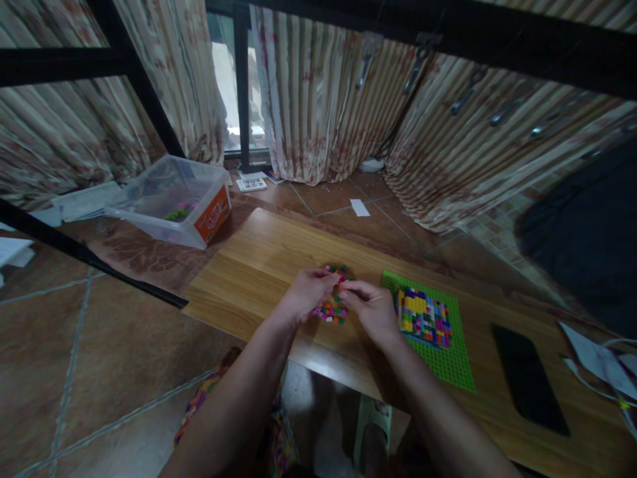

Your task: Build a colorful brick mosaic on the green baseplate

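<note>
My left hand (311,292) and my right hand (371,309) meet over the wooden table, fingertips nearly touching. Between their pinched fingers shows a small red toy brick (342,280); its exact shape is too small to tell. Under and around the fingers lie several loose small bricks (329,311) in pink, orange, green, red and white, partly hidden by my hands. Just right of my right hand, a green baseplate (455,368) carries a block of many-coloured bricks (425,318), with a yellow patch at its upper left.
A dark phone-like slab (530,378) lies on the table (259,259) at right, near a white cable (580,378) and papers. Beyond the table's left end, a clear plastic bin (164,199) with an orange label holds some pieces. Curtains (308,99) hang behind.
</note>
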Motion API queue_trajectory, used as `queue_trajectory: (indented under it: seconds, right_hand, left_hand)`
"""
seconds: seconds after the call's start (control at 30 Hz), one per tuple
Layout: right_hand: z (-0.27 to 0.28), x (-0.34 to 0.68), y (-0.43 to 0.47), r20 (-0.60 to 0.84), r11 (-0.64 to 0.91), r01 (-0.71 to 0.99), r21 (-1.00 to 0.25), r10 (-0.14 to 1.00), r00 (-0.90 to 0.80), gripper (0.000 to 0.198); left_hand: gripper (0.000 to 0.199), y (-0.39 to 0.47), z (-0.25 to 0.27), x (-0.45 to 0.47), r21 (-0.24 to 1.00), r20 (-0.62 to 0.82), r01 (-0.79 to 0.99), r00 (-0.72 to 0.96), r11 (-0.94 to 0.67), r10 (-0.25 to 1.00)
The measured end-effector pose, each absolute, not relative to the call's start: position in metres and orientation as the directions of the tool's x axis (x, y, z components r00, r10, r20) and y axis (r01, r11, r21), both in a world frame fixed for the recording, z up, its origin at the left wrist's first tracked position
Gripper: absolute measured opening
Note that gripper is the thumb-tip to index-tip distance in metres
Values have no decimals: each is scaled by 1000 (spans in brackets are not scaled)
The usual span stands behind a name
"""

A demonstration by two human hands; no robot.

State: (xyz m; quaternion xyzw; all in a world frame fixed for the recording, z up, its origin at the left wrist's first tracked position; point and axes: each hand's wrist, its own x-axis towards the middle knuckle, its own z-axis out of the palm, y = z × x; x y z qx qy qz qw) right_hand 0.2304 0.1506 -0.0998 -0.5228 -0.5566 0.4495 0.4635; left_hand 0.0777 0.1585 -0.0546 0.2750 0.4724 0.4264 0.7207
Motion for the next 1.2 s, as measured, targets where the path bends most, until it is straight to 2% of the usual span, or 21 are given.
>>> queue_trajectory:
  seconds: [0.07,0.17,0.3,0.5,0.57,0.63,0.73,0.83,0.93,1.07,1.13,1.2]
  right_hand:
    - [-104,228,152,84,93,258,-962,996,-43,21]
    - [-102,224,154,119,138,289,-947,989,-83,25]
    - [-94,221,154,163,186,308,-933,982,-99,13]
    - [-84,224,142,92,99,154,-983,994,-55,14]
    - [-79,229,134,75,79,130,-988,996,-39,14]
    - [-73,238,125,71,73,152,-986,997,-22,13]
    - [-65,259,110,61,57,242,-969,998,10,13]
    - [-59,285,100,78,55,278,-959,994,71,15]
    - [-55,313,97,97,54,242,-969,981,169,20]
    - [-56,351,100,127,42,256,-966,938,322,28]
    - [-60,367,101,172,34,374,-927,924,341,27]
    - [-65,377,102,244,42,515,-856,911,333,24]
  left_hand:
    - [21,159,-58,77,819,-439,-344,140,459,888]
    - [23,158,-62,77,843,-428,-315,100,436,898]
    - [28,158,-62,74,850,-451,-225,159,477,878]
    - [31,158,-59,68,864,-439,-131,278,486,854]
    - [25,160,-60,66,914,-390,-23,228,405,892]
    - [19,165,-64,64,951,-270,184,105,248,957]
    - [13,170,-71,64,878,-110,472,31,83,993]
    - [13,174,-75,66,811,-120,579,26,83,992]
    - [15,175,-74,67,751,-149,651,5,110,989]
    - [15,178,-69,69,769,-117,631,-23,105,993]
    - [15,178,-66,75,842,-87,530,-40,94,995]
    - [18,175,-63,87,932,-133,334,-43,140,990]
